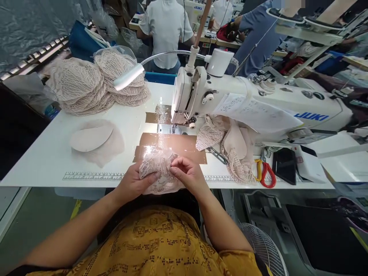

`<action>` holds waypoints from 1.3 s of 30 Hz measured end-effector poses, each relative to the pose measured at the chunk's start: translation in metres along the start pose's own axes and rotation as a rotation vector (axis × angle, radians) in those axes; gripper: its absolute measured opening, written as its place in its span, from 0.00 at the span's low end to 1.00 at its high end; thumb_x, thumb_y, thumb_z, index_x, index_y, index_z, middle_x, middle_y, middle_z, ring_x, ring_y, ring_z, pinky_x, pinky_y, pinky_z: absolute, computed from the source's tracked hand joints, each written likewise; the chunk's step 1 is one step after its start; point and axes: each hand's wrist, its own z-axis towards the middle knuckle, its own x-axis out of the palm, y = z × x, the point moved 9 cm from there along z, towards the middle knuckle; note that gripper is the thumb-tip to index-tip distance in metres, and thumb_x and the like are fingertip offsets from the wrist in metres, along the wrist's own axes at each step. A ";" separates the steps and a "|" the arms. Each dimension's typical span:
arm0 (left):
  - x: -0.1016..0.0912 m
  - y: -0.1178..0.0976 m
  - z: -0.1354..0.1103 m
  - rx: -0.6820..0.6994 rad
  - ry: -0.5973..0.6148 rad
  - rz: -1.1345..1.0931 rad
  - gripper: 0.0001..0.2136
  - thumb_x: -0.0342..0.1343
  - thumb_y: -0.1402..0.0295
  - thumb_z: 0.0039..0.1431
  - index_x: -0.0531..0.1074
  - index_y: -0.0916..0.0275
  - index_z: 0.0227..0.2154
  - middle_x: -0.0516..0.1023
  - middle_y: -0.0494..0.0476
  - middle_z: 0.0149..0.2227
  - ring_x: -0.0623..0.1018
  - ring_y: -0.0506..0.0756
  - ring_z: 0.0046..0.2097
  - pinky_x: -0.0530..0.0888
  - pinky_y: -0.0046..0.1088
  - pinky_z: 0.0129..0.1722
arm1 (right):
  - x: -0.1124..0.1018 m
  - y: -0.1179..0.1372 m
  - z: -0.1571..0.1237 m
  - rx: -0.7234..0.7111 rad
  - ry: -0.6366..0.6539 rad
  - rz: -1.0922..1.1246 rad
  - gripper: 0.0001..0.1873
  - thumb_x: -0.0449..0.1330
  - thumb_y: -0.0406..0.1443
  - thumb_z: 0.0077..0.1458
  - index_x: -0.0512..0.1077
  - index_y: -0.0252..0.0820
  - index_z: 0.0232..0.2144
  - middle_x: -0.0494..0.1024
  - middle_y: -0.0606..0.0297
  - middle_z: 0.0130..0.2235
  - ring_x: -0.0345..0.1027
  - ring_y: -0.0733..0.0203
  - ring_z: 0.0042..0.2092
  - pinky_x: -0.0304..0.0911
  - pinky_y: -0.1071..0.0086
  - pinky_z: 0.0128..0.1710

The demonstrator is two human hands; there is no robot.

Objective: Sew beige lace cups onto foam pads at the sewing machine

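The surface (40,161) is bare at the left, beside a flat pad (91,138). The big sewing machine (258,107) blocks the right, lace stacks (86,84) fill the upper left, and maybe scissors (266,174) lie at the right.

Garment sewing workshop with several machine stations.

An industrial JUKI sewing machine (258,103) with a gooseneck lamp (128,76) stands on a white worktop (43,153) whose near edge carries a printed measuring scale (92,176). Stacks of lace cups (86,84) lie at the far left. A heap of lace parts (230,149) sits by the machine, red-handled snips (266,174) lie just beside it, and a lace piece (156,168) is at the near edge. Behind, a person in a white shirt (166,30) sits at what looks like another machine (197,9) of the same make.
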 end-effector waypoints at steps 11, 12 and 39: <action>0.001 0.013 -0.001 -0.088 0.064 -0.338 0.20 0.67 0.61 0.51 0.74 0.64 0.45 0.80 0.59 0.36 0.79 0.59 0.37 0.76 0.33 0.38 | 0.010 0.017 0.005 -0.053 0.067 0.010 0.17 0.61 0.48 0.55 0.72 0.42 0.24 0.75 0.63 0.34 0.68 0.60 0.37 0.64 0.65 0.40; -0.001 0.016 -0.001 -0.098 0.048 -0.399 0.23 0.67 0.57 0.49 0.74 0.64 0.46 0.80 0.60 0.37 0.80 0.60 0.38 0.77 0.34 0.38 | 0.011 0.015 0.004 -0.032 0.084 0.053 0.17 0.62 0.49 0.54 0.72 0.42 0.24 0.74 0.64 0.33 0.68 0.60 0.35 0.64 0.66 0.38; -0.023 0.010 -0.003 -0.063 -0.103 -0.371 0.12 0.64 0.60 0.54 0.74 0.64 0.33 0.71 0.50 0.25 0.69 0.47 0.26 0.68 0.20 0.26 | 0.029 0.011 0.023 -0.008 0.085 0.171 0.16 0.65 0.45 0.52 0.70 0.41 0.23 0.68 0.70 0.24 0.60 0.67 0.27 0.59 0.71 0.30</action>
